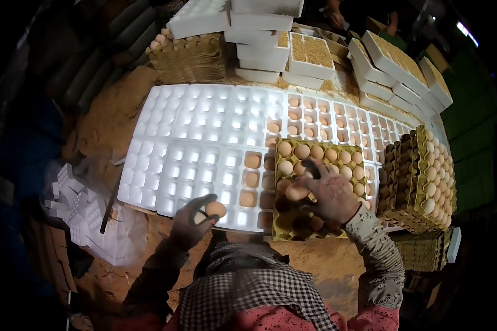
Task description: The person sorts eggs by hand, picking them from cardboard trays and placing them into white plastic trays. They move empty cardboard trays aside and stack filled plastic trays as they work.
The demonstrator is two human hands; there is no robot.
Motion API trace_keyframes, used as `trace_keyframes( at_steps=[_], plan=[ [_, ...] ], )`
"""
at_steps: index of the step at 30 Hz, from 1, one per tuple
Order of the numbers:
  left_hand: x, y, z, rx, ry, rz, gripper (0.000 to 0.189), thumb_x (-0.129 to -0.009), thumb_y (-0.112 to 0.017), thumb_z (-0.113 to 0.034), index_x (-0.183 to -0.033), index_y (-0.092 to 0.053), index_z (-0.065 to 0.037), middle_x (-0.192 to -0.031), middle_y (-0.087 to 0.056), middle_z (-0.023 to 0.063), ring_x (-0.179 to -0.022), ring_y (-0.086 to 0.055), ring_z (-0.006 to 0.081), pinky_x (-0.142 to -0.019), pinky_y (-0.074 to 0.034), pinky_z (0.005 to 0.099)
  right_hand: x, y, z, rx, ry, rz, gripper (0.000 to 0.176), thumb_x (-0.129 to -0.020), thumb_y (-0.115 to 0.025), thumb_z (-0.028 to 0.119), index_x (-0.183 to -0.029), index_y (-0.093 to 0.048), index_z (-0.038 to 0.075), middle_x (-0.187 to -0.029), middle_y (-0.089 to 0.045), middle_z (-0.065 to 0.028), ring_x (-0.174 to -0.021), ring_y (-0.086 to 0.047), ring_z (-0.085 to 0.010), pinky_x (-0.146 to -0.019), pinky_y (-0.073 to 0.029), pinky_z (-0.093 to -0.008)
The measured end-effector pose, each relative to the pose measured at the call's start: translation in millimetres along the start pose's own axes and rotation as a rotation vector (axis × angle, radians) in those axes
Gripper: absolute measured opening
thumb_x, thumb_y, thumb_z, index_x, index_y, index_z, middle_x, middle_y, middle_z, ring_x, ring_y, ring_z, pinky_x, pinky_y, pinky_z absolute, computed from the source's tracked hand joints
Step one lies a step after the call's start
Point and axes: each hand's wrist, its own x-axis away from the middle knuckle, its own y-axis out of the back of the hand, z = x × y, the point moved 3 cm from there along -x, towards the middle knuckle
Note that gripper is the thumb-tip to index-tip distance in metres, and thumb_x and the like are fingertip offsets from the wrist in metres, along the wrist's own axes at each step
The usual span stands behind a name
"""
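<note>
My left hand, in a dark glove, is closed around eggs at the front edge of the white foam trays. My right hand, also gloved, is over the yellow-brown egg tray, its fingers around an egg. Eggs fill the far rows of that tray; several cups at its near left look dark or bare. To the left of it, a column of foam cells holds brown eggs. Farther back, more foam cells at the right hold eggs.
Stacked egg trays stand at the right. White foam boxes and grain-topped boxes are piled behind. More stacked trays sit at the back left. Foam scraps lie at the left. Another person's hand shows at the top.
</note>
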Motion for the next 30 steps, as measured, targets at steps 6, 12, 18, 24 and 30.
trace_keyframes(
  at_steps=[6, 12, 18, 24, 30],
  plan=[
    [-5.6, -36.1, 49.3, -0.517, -0.055, 0.225, 0.034, -0.075, -0.07, -0.016, -0.109, -0.062, -0.013, -0.105, -0.06, 0.0103, -0.091, -0.062, 0.027, -0.078, -0.053, 0.0372, -45.3, -109.5, 91.8, 0.202, 0.192, 0.322, 0.026, -0.086, -0.056, 0.024, -0.11, -0.061, 0.016, -0.124, -0.048, -0.015, -0.09, -0.061, -0.0293, -0.071, -0.054, -0.038],
    [-36.7, -28.6, 46.9, -0.504, -0.364, 0.143, 0.044, -0.078, -0.064, -0.028, -0.118, -0.056, -0.013, -0.118, -0.049, 0.0133, -0.112, -0.047, 0.0312, -0.091, -0.041, 0.0445, -103.4, -94.8, 71.2, -0.546, -0.315, 0.117, 0.052, -0.081, -0.061, 0.019, -0.13, -0.044, 0.009, -0.106, -0.061, -0.0158, -0.086, -0.066, -0.0289, -0.072, -0.053, -0.0389],
    [-33.1, -44.4, 81.4, -0.635, -0.561, 0.332, 0.047, -0.077, -0.063, -0.031, -0.12, -0.055, -0.012, -0.122, -0.045, 0.0164, -0.12, -0.038, 0.0354, -0.095, -0.034, 0.0514, -149.0, -129.2, 76.6, -0.291, -0.314, 0.023, 0.022, -0.085, -0.057, 0.03, -0.101, -0.062, 0.015, -0.107, -0.061, -0.0126, -0.095, -0.062, -0.0328, -0.08, -0.05, -0.0438],
    [-54.3, -27.2, 57.0, -0.374, -0.468, 0.272, 0.041, -0.072, -0.068, -0.02, -0.109, -0.056, -0.011, -0.114, -0.051, 0.0167, -0.108, -0.048, 0.0344, -0.089, -0.041, 0.046, -164.5, -151.2, 69.2, -0.074, -0.149, -0.353, 0.028, -0.081, -0.059, 0.025, -0.104, -0.055, 0.009, -0.105, -0.053, -0.0156, -0.103, -0.052, -0.0345, -0.084, -0.043, -0.0434],
    [-124.7, -28.2, -4.3, -0.247, -0.535, 0.001, 0.046, -0.078, -0.06, -0.008, -0.123, -0.05, -0.009, -0.115, -0.051, 0.0168, -0.104, -0.05, 0.0357, -0.089, -0.042, 0.0444, -57.0, -40.5, -12.6, -0.311, -0.267, -0.256, 0.038, -0.079, -0.059, 0.015, -0.116, -0.053, 0.01, -0.113, -0.053, -0.0145, -0.104, -0.052, -0.033, -0.087, -0.044, -0.0433]
  ],
)
